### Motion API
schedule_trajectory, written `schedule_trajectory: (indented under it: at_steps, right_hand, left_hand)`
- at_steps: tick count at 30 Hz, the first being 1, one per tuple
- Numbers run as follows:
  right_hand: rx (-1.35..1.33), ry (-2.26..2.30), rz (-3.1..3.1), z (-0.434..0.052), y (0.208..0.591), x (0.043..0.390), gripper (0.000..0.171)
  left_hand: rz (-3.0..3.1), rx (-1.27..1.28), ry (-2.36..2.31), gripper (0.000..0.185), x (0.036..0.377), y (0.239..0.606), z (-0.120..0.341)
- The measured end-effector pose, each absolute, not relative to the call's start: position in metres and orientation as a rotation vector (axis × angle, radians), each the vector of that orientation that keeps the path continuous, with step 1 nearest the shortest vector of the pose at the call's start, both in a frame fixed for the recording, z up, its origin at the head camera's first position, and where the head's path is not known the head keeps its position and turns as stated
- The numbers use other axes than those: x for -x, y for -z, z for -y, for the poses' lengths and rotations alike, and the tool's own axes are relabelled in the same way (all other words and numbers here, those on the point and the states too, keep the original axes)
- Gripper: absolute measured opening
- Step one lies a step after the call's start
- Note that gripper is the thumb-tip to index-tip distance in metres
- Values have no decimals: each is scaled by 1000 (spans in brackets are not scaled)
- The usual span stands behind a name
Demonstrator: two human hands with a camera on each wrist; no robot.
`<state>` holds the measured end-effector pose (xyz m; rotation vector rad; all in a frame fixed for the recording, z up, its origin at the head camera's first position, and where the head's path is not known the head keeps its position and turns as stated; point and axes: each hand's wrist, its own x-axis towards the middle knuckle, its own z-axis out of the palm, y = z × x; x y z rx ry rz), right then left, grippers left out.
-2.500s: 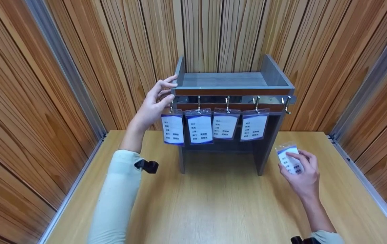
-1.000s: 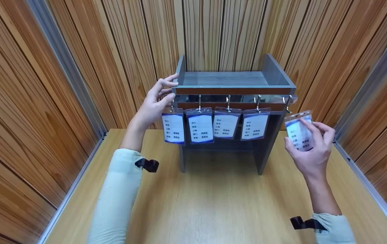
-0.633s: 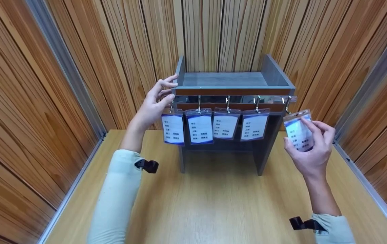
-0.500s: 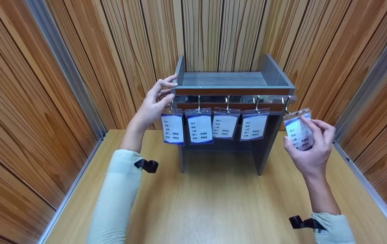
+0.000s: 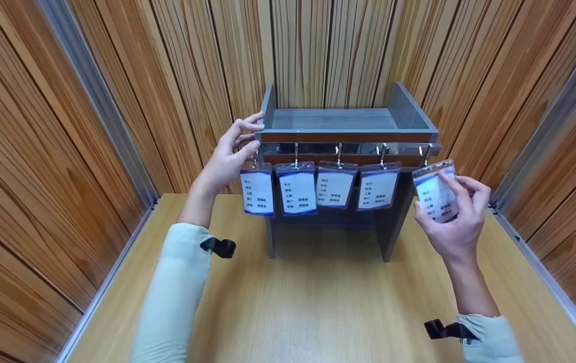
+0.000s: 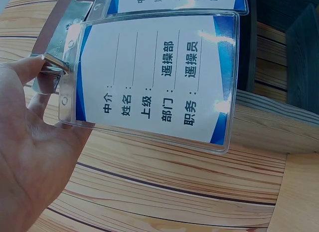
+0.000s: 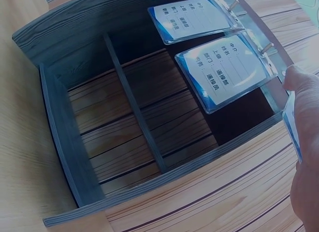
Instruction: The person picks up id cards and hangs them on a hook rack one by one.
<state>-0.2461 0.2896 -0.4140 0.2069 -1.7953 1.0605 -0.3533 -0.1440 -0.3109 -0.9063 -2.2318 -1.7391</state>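
Observation:
My right hand (image 5: 457, 217) pinches a clear badge holder (image 5: 437, 189) with a blue-and-white card between thumb and fingers. The holder's top edge is at the rightmost hook (image 5: 426, 154), covering its lower end; whether the hook is through the slot I cannot tell. Several similar badge holders (image 5: 295, 189) hang from the other hooks of the grey desktop shelf (image 5: 348, 133). With fingers on the side panel and thumb at the front, my left hand (image 5: 232, 148) grips the shelf's left corner, close above the leftmost badge holder (image 6: 154, 77). In the right wrist view the held badge holder (image 7: 290, 123) is mostly hidden.
The shelf stands on a wooden table (image 5: 318, 312) against a wood-panelled back wall (image 5: 333, 50). Panelled side walls (image 5: 41, 151) close in on both sides. Under the hooks the shelf is open-fronted, between two side panels (image 5: 396, 222).
My right hand has lifted the badge holder from lower down to hook height, then shifted slightly left, bringing its top over the rightmost hook. The left hand stays on the shelf corner.

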Motion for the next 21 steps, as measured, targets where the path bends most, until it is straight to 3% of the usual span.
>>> schedule_trajectory:
  at_steps: [14,21]
  right_hand:
    - [-160,-1064,1821,-287,417,248,66]
    - [-159,-1063,1877,-290,416,249,74]
  left_hand:
    - [2225,910,1749,29,352,311,145]
    - [2230,915,1741,31,352,311,145]
